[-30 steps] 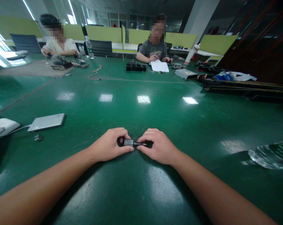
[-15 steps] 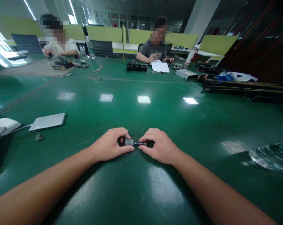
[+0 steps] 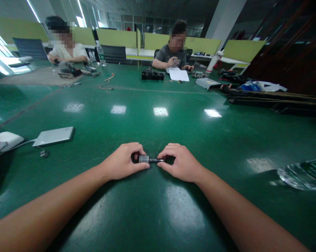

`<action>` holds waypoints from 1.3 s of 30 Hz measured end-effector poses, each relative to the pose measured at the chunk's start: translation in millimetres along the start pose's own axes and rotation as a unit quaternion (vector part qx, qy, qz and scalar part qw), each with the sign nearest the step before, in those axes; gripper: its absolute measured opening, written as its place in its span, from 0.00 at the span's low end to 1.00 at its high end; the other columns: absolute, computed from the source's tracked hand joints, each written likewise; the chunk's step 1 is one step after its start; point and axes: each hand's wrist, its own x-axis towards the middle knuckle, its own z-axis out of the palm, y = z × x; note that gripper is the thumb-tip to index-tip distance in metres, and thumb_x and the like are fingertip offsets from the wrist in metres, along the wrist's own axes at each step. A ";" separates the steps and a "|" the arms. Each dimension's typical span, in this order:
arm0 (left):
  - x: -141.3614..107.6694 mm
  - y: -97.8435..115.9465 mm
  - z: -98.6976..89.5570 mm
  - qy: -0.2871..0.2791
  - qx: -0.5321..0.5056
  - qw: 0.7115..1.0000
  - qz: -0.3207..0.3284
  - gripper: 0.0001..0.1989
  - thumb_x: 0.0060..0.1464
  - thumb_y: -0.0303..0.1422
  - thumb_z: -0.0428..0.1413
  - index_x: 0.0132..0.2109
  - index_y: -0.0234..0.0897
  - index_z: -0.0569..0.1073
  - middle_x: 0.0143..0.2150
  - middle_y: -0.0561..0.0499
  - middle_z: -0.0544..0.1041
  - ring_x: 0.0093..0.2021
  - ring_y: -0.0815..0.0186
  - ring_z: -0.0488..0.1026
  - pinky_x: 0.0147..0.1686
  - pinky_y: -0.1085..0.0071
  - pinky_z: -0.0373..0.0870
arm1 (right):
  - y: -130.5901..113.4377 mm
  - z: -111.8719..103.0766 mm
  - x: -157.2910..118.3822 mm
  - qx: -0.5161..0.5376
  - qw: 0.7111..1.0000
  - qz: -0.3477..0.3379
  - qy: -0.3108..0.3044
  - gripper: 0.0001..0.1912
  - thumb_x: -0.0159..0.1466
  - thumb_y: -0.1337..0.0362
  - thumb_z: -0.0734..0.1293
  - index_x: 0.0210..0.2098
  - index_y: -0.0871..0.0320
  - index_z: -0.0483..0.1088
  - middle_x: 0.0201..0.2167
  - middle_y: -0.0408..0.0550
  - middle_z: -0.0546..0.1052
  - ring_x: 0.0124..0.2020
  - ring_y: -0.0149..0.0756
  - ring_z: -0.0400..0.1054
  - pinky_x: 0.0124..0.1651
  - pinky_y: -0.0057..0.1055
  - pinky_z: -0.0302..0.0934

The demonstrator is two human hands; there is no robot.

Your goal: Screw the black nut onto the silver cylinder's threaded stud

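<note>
A small metal part lies level just above or on the green table (image 3: pixel 137 119), with a thick grey cylinder (image 3: pixel 144 159) at its left and a thin dark stepped shaft (image 3: pixel 153 160) running right. My left hand (image 3: pixel 125 161) is closed round the cylinder, thumb below it and fingers above. The thumb and fingertips of my right hand (image 3: pixel 177 161) pinch the shaft near its right end. Whether a small separate ring sits between those fingertips I cannot make out.
Left, a flat silver box (image 3: pixel 53 136) and a white device (image 3: pixel 7 141) are joined by a cable. A clear plastic bottle (image 3: pixel 302 174) lies at right. Two people sit across the table; a black tray (image 3: pixel 152 75) and white paper (image 3: pixel 178 74) lie before one.
My right fingertips have slid a little to the right along the shaft, baring more of it. My left hand and the cylinder have stayed nearly still.
</note>
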 end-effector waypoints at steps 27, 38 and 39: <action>-1.6 -3.6 0.1 0.015 -0.016 0.999 0.023 0.13 0.49 0.38 0.64 0.39 0.36 0.74 0.33 0.52 0.74 0.33 0.66 0.70 0.34 0.71 0.65 | -3.8 0.8 0.9 0.006 0.999 0.047 -0.015 0.06 0.57 0.69 0.73 0.35 0.55 0.77 0.30 0.43 0.78 0.32 0.32 0.69 0.38 0.31 0.59; -0.9 0.1 0.5 0.005 -0.020 1.000 0.018 0.10 0.50 0.35 0.63 0.39 0.36 0.74 0.33 0.52 0.74 0.33 0.66 0.71 0.34 0.71 0.65 | -12.3 13.3 1.7 -0.008 1.000 0.010 -0.022 0.05 0.62 0.66 0.70 0.39 0.55 0.77 0.33 0.44 0.79 0.36 0.35 0.69 0.44 0.36 0.55; -0.8 0.4 0.9 0.005 -0.014 1.000 0.017 0.11 0.49 0.35 0.64 0.39 0.36 0.74 0.33 0.52 0.74 0.33 0.66 0.71 0.34 0.71 0.65 | -12.4 13.3 1.8 -0.013 1.000 0.008 -0.023 0.05 0.62 0.66 0.70 0.38 0.55 0.77 0.33 0.45 0.79 0.36 0.35 0.69 0.44 0.36 0.55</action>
